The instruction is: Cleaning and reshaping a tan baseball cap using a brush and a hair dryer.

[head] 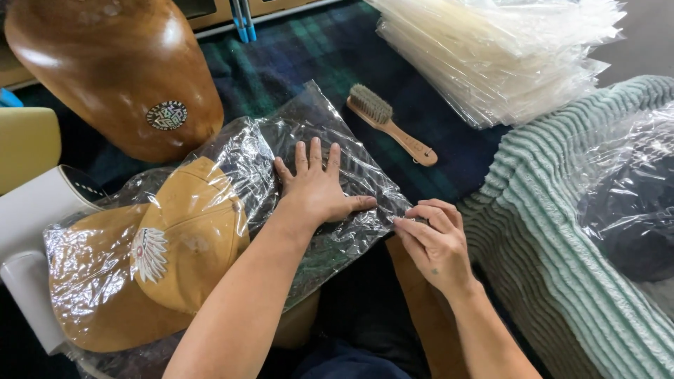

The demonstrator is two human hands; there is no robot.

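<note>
My left hand (317, 188) lies flat, fingers spread, pressing down on a clear plastic bag (330, 151) that lies over a dark plaid cloth. My right hand (435, 242) pinches the bag's lower right edge between thumb and fingers. To the left, a tan cap (189, 238) with a white feathered emblem on its front sits partly inside crinkled clear plastic, on top of another tan cap in plastic (91, 288).
A wooden-handled brush (392, 125) lies beyond the bag. A stack of clear plastic bags (505, 56) sits at the top right. A green ribbed cushion (562, 231) holds a bagged dark item (632, 203). A rounded wooden form (112, 70) stands top left.
</note>
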